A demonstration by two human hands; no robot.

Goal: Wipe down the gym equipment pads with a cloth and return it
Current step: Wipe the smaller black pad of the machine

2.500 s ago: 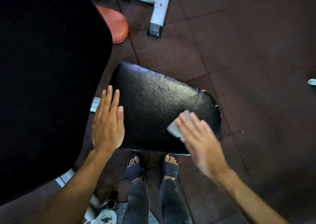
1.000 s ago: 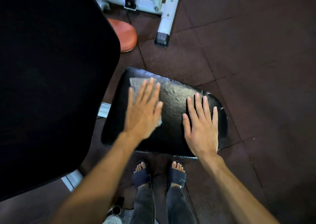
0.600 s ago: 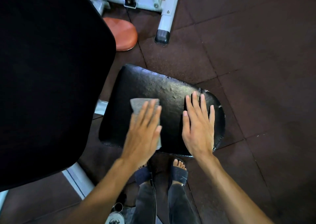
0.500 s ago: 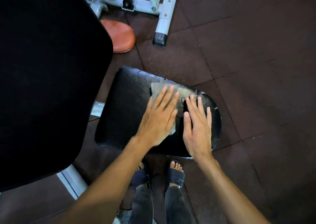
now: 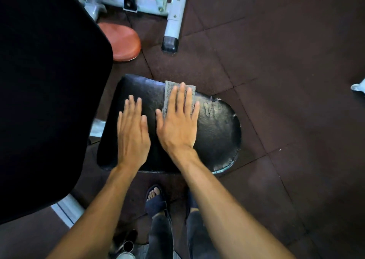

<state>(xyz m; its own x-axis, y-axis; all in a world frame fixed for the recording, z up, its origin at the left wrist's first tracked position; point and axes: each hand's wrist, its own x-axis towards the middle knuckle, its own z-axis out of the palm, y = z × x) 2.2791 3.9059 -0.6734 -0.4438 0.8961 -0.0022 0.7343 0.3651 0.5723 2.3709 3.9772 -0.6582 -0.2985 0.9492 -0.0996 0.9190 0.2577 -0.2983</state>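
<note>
Both hands flat on the black seat pad (image 5: 215, 132) right now, w/ the person standing at its near edge. Right hand (image 5: 177, 126) is spread wide, palm down, fingers (image 5: 182, 98) straight and pressing the grey cloth (image 5: 169, 92) onto the pad's far edge, abt mid-width. No grip on it: the cloth is just pinned under the flat fingers, its far corners poking out past the fingertips and slightly over the pad's rim. Left hand (image 5: 132, 134) sits just beside it on the pad's left half, also open and flat, holding nothing, slightly blurred. The two hands are close but not touching; a strip of bare pad shows btwn them.

Pad's right end is rounded, w/ scuffed, cracked vinyl and a pale worn rim at the near-right corner. A big black backrest pad (image 5: 49, 90) looms left of the seat pad and overlaps its left side in view. Beyond the pad's far-left corner, a round orange pad (image 5: 123, 41) sits low, and past that a pale metal frame (image 5: 171, 19) w/ a black end cap rests on the dark rubber tile floor (image 5: 276, 61). Just below the pad's near edge, a foot in a dark sandal (image 5: 155, 199).
</note>
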